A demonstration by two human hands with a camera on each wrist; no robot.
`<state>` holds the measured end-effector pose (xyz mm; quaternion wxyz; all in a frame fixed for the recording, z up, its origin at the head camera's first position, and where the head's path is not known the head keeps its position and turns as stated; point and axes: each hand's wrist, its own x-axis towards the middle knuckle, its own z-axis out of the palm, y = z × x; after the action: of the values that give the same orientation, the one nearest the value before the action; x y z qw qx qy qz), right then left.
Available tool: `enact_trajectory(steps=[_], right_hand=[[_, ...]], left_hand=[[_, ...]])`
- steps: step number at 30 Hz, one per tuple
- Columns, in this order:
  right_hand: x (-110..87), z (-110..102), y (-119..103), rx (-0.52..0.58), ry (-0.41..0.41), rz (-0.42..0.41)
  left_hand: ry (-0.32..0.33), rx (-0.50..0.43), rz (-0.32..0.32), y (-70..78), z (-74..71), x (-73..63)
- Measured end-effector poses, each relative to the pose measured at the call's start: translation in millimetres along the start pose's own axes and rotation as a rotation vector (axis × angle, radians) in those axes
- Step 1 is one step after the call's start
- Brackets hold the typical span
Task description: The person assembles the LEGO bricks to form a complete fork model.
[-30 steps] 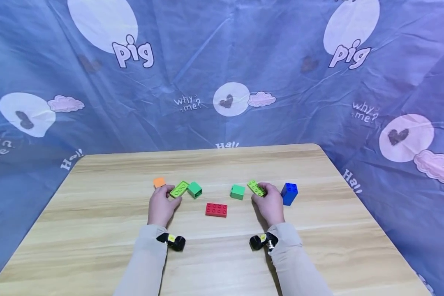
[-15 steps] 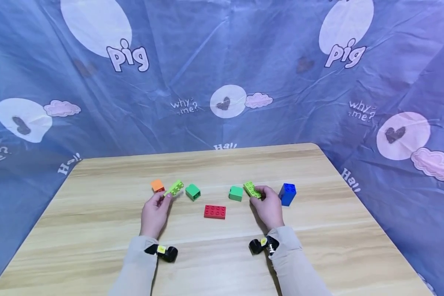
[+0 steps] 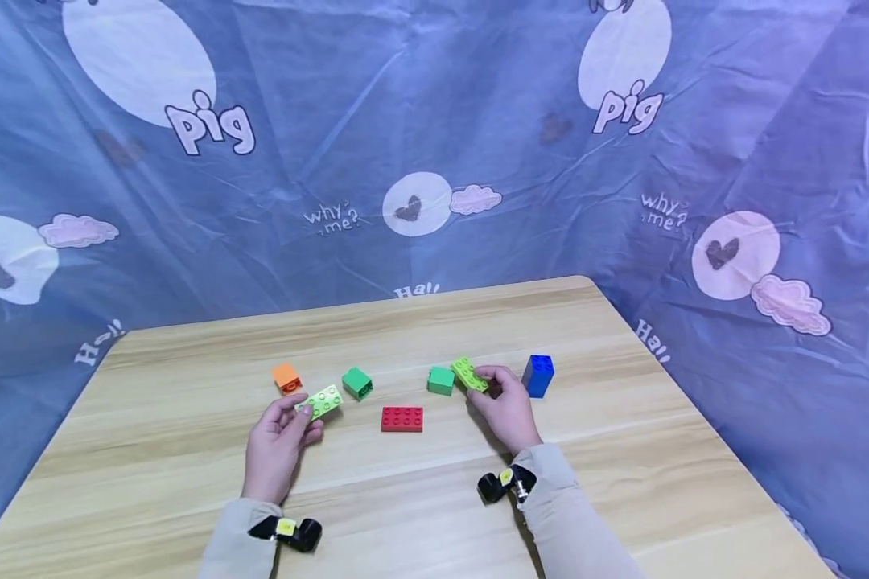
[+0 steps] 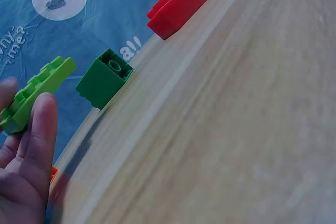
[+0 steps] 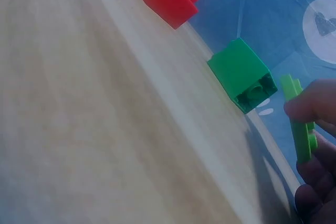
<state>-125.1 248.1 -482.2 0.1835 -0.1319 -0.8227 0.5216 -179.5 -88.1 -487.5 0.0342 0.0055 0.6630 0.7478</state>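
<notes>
My left hand (image 3: 273,446) pinches a lime green toy building brick (image 3: 324,401) between thumb and fingers, its studs facing up. In the left wrist view this lime brick (image 4: 39,93) is clear of the table, the thumb along its near side. My right hand (image 3: 505,408) grips a second lime green brick (image 3: 468,374) by its near end. The right wrist view shows that brick (image 5: 300,129) on edge, with the thumb over its flat side. Just left of it stands a green brick (image 3: 440,380); another green brick (image 3: 357,383) lies tipped beyond the left hand, its hollow underside showing.
A red brick (image 3: 401,419) lies studs up between the hands. Behind the left hand sits an orange brick (image 3: 286,377), and a tall blue brick (image 3: 539,375) stands beside the right hand. A printed blue cloth (image 3: 348,145) hangs behind the wooden table (image 3: 376,498).
My left hand has drawn its lime brick back toward me and turned it from underside to studs up. The right hand keeps its grip. The head view has swung right.
</notes>
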Motion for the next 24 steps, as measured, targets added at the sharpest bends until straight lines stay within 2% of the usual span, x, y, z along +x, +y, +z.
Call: enact_trajectory(steps=[3, 9, 12, 15, 17, 22, 24], right_hand=[[-0.9, -2, 1, 0.007, 0.000, 0.002], [-5.9, -3, -1, 0.050, -0.010, 0.000], [-9.5, 1, -1, 0.061, -0.026, 0.003], [-12.0, 1, -4, 0.046, -0.041, 0.004], [-12.6, -1, -4, 0.040, -0.042, -0.025], [-15.6, -2, -2, 0.054, -0.073, -0.049], [-20.7, -3, -2, 0.050, -0.098, -0.026]], left_hand=[[-0.035, 0.056, 0.019, -0.2, 1.8, 0.0], [-0.089, 0.245, 0.060, 3.5, 0.6, -2.4], [-0.108, 0.279, 0.051, 4.2, -4.3, -7.3], [-0.147, 0.307, 0.050, 3.1, -5.2, -11.5], [-0.188, 0.317, 0.053, 2.7, -4.5, -12.7], [-0.271, 0.393, 0.098, 3.4, -3.7, -13.2], [-0.287, 0.425, 0.114, 1.7, -4.0, -13.6]])
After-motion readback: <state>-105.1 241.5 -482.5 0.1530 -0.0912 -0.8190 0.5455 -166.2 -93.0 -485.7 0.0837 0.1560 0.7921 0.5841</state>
